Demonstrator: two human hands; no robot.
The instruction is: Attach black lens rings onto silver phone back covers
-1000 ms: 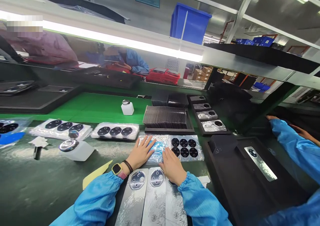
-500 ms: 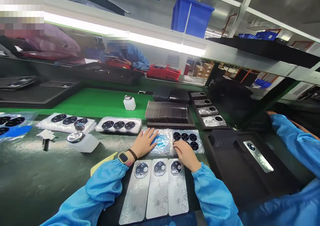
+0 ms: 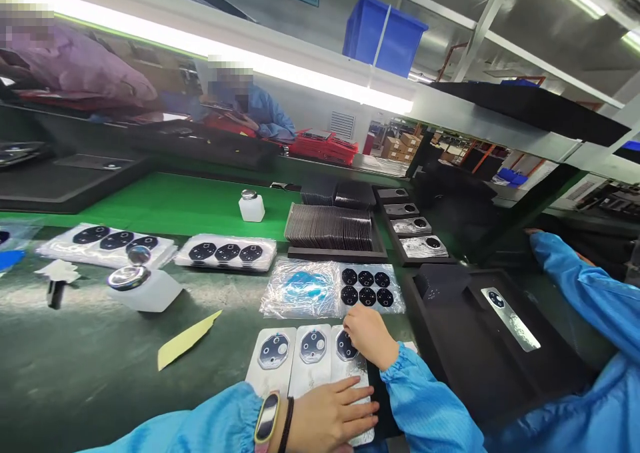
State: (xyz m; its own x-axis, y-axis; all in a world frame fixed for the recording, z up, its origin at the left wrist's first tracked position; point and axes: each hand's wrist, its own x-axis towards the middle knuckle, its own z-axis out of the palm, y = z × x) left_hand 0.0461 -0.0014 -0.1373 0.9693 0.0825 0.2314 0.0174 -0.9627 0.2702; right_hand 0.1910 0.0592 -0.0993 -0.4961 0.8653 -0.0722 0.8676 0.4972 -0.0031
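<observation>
my left hand (image 3: pixel 325 416) lies flat and wide at the near edge of the worktop (image 3: pixel 90 373). its palm is down and its fingers point right, across the near ends of the middle cover (image 3: pixel 311 363) and the right cover (image 3: pixel 346 374). these two silver phone back covers lie in a row of three with the left cover (image 3: pixel 273 367), edge to edge, camera ends to the far side.

my right hand (image 3: pixel 369 336) is curled narrow, knuckles up, with its fingertips on the dark camera ring (image 3: pixel 346 346) of the right cover. i cannot tell whether there is a small piece pinched between them.

just beyond the covers lies a clear bag with a sheet of black lens pieces (image 3: pixel 367 287) on its right and a blue film (image 3: pixel 306 285) on its left. further off, a rack of thin dark plates (image 3: pixel 330 227) stands on edge.

to the left, a yellow slip (image 3: pixel 187 339) lies near the covers. beyond it stand a white bottle with a metal cap (image 3: pixel 143 286) and two more packs of lens pieces (image 3: pixel 227 253).

to the right is a black tray (image 3: pixel 450 346) with one cover (image 3: pixel 510 318) lying in it. a co-worker's blue sleeve (image 3: pixel 590 299) reaches in past it.
</observation>
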